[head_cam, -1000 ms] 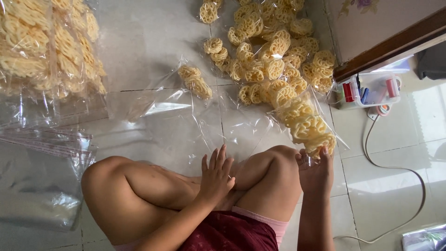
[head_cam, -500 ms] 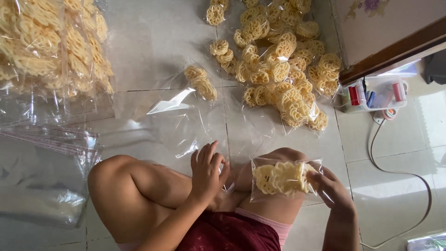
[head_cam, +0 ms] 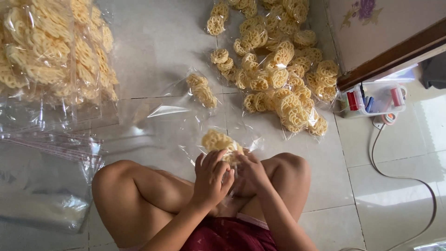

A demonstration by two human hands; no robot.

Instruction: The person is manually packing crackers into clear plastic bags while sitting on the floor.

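- Cracker bag [head_cam: 221,143]: small clear bag of yellow flower-shaped crackers, held up over the crossed knees, btwn both hands; lower part hidden behind the fingers, bag edges hard to trace against the floor.
- Left hand [head_cam: 211,179]: fingers curled and pressed on the bag's lower end from the near side; thumb not visible.
- Right hand [head_cam: 251,173]: fingers bent, pinching the bag's plastic by its right edge; exact grip point hidden by the left hand's fingers.
- Loose pile of filled cracker bags [head_cam: 278,69] on the tiled floor [head_cam: 153,42] ahead, well apart from the hands; top of pile cut off by frame edge.
- One part-filled bag [head_cam: 200,89] lies alone, left of the pile, on clear film.
- Big stack of packed bags [head_cam: 51,51] at far left, cut off at top and left.
- Flat empty clear bags [head_cam: 46,148] below that stack; glare makes count impossible.
- Clear plastic box [head_cam: 374,98] w/ red and blue items by the wall; contents too small to tell.
- White cable [head_cam: 409,179] runs from near the box, leaves frame at bottom right.
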